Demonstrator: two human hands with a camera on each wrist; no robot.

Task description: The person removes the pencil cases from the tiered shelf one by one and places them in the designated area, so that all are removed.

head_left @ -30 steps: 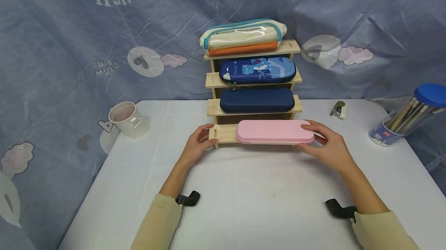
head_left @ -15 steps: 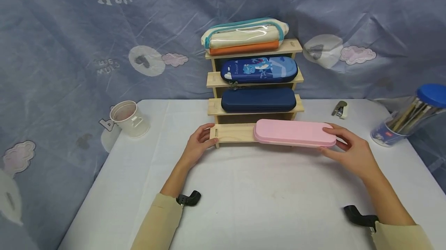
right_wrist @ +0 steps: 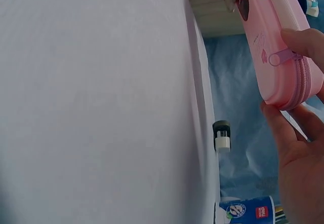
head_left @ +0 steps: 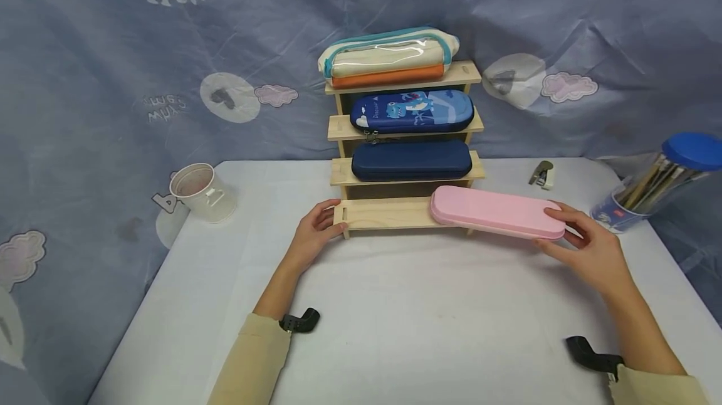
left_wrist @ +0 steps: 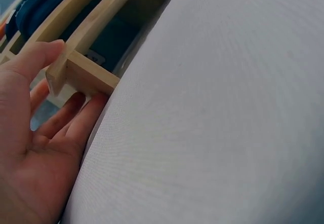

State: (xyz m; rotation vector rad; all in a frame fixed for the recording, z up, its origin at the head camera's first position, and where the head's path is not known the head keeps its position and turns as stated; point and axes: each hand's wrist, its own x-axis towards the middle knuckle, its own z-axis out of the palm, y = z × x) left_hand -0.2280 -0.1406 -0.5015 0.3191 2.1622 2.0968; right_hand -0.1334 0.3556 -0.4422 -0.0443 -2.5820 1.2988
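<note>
My right hand [head_left: 592,248] grips the right end of a pink zippered pencil case [head_left: 496,212], thumb on one side and fingers on the other. The case's left end overlaps the right end of the lowest step of a wooden tiered rack [head_left: 389,213]; its right end juts out past the rack. In the right wrist view the zipper pull [right_wrist: 281,58] lies beside the thumb. My left hand [head_left: 313,232] holds the left end of that lowest step, thumb in front and fingers behind, as the left wrist view shows with the wooden board [left_wrist: 91,74].
Higher steps bear a navy pencil case [head_left: 412,161], a blue dinosaur pencil case [head_left: 412,111] and a cream pouch with clear front [head_left: 389,59]. A white cup [head_left: 204,193] stands left; a small stapler [head_left: 543,174] and a blue-lidded jar of brushes [head_left: 654,192] are at right.
The right hand has drawn the pink pencil case rightward along the lowest step and partly off it, baring more wood and tilting the case's right end toward me. The left hand keeps its hold.
</note>
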